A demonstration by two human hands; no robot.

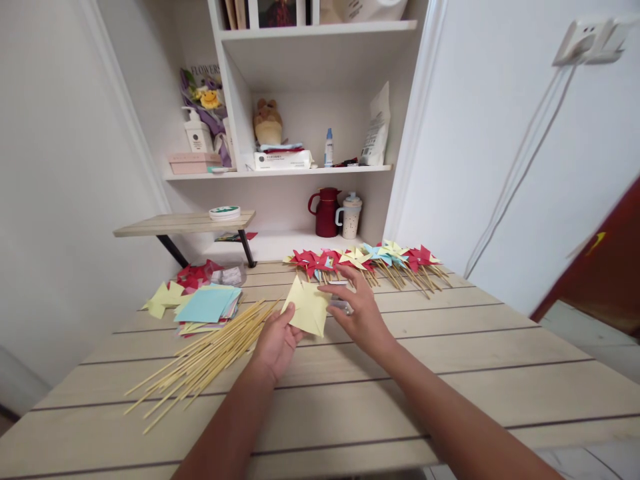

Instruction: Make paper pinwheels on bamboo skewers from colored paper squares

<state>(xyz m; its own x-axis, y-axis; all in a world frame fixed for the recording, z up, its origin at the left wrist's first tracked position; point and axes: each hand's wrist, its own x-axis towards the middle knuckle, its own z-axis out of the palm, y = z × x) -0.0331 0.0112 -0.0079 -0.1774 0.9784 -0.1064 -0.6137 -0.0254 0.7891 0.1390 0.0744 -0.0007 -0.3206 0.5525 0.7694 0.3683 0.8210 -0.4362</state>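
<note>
My left hand (280,339) grips a square of pale yellow paper (308,308) by its lower left edge, thumb on top. Slits run in from the paper's corners. Beside its right edge, my right hand (357,310) has its fingers spread; whether a fingertip touches the paper I cannot tell. Left of my left hand lies a loose bundle of thin wooden sticks (205,363). Behind the sticks is a stack of coloured paper squares (209,304), light blue on top. Finished paper pinwheels (315,261) on sticks lie in a row behind my hands.
Yellow cut paper (164,299) and red paper pieces (195,275) lie at the left, near a clear container (233,275). A small raised shelf (185,223) stands behind them. A red jug (327,213) and a tumbler (351,217) stand at the back. A cable (520,180) hangs down the right wall.
</note>
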